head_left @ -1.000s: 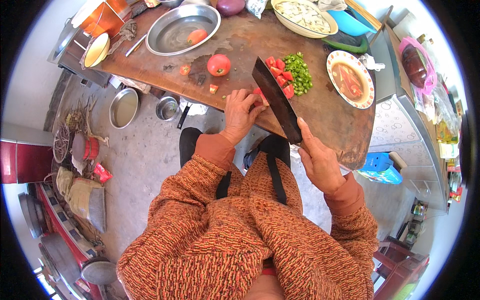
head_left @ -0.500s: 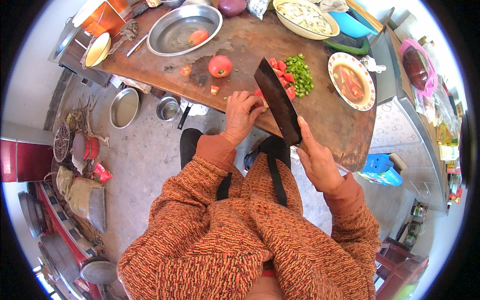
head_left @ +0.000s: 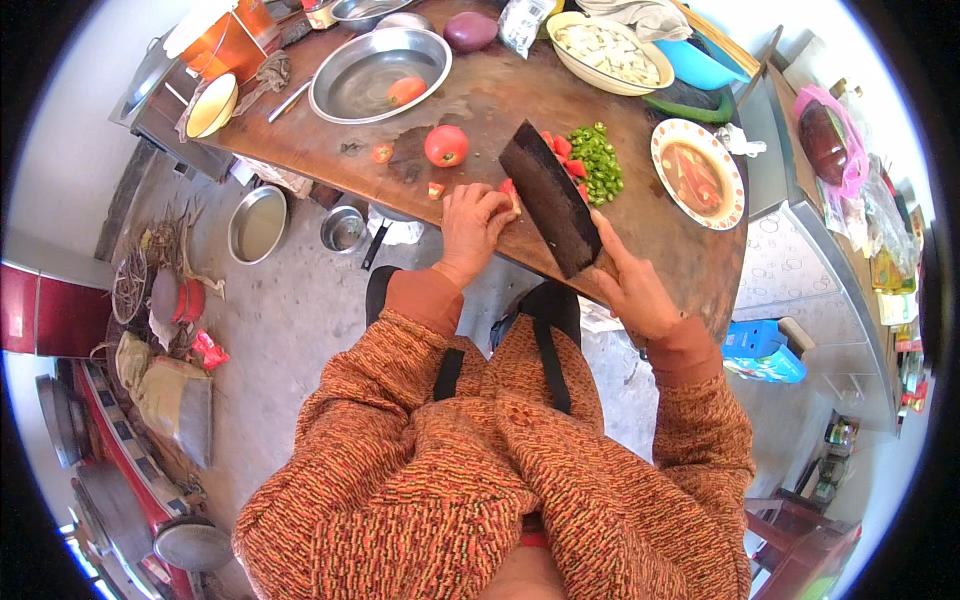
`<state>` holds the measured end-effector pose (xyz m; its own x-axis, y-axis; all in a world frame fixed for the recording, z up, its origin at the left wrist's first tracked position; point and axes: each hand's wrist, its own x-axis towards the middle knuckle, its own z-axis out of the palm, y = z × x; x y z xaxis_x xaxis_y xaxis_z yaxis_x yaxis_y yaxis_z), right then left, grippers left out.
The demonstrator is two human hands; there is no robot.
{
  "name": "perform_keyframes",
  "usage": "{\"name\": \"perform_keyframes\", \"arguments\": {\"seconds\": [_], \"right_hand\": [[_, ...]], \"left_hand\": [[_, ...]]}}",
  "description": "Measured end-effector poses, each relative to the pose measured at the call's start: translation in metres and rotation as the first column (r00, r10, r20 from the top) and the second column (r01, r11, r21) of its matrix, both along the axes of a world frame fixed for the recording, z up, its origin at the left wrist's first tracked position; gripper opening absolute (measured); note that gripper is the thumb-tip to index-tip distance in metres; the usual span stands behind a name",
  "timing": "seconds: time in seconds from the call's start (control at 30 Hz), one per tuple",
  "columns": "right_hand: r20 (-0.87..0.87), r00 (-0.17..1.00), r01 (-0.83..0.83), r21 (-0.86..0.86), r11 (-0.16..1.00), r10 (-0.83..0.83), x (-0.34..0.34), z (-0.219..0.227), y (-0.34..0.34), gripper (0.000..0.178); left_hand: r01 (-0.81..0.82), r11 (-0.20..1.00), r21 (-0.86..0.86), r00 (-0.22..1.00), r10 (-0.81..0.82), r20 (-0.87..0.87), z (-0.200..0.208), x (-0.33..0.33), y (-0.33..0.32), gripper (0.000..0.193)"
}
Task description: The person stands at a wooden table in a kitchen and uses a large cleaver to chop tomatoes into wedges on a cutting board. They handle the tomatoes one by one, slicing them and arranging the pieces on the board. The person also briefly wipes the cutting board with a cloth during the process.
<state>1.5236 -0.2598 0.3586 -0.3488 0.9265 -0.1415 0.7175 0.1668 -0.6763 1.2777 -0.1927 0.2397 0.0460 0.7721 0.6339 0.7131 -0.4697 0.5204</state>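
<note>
Right hand (head_left: 632, 290) closed on the handle of one cleaver (head_left: 552, 197), blade flat at 11 o'clock from it. Left hand (head_left: 473, 222) curled, pinning one tomato piece (head_left: 510, 192) at the table (head_left: 690, 262) near edge. Open wood between hands. One whole tomato (head_left: 446, 145) at 11 o'clock, one more in the steel basin (head_left: 345, 95). One green chili pile (head_left: 598, 160), one patterned plate (head_left: 698, 172) at 2 o'clock.

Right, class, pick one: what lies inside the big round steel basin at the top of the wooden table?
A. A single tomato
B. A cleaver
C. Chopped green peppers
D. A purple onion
A: the steel basin holds only one tomato; the chopped green peppers lie on the table beside the cleaver.
</note>
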Motion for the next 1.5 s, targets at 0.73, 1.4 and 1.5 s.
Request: {"name": "perform_keyframes", "arguments": {"seconds": [0.73, 1.4, 1.5], "right_hand": [[-0.162, 0.980, 0.128, 0.073, 0.989, -0.115, 0.010, 0.012, -0.046, 0.075], [-0.050, 0.993, -0.099, 0.150, 0.984, 0.107, 0.015, 0.007, -0.051, 0.077], [-0.026, 0.992, -0.120, 0.168, 0.978, 0.126, 0.013, 0.009, -0.050, 0.077]], "left_hand": [[0.100, 0.995, -0.017, 0.995, -0.100, -0.029, 0.001, 0.005, 0.014, 0.027], [0.284, 0.957, -0.060, 0.948, -0.272, 0.165, 0.000, -0.017, 0.003, 0.019], [0.275, 0.960, -0.054, 0.951, -0.264, 0.159, -0.001, -0.017, 0.003, 0.018]]}}
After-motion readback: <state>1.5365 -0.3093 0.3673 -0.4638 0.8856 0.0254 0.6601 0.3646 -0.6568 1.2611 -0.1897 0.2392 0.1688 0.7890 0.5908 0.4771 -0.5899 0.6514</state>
